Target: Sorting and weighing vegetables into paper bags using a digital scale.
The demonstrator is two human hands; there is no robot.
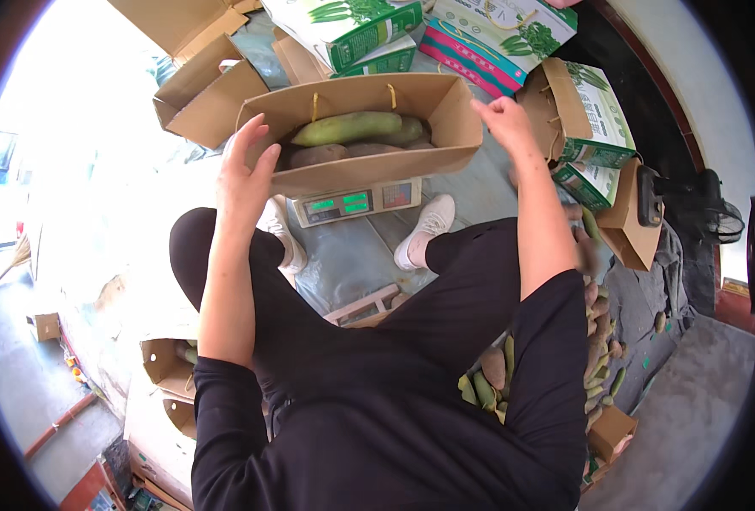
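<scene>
An open cardboard box [377, 169] with yellow cord loops along its far wall sits over a digital scale [358, 203] with lit green displays. Inside lie long green radishes [348, 129] on top of several brownish, earthy root vegetables [318, 155]. At the box's left end my left hand [243, 175] is open, thumb and fingers apart beside the wall. My right hand [510, 128] is at the far right corner, its fingertips pinched together on the box's upper edge. The lower part of the scale is hidden beneath the box.
Green-and-white printed cartons [352, 34] are stacked at the back. More open boxes stand at the left [211, 98] and right [565, 111]. A black fan [709, 204] is at far right. Loose roots [599, 328] lie on dark cloth by my right side. A small wooden stool [365, 307] is between my legs.
</scene>
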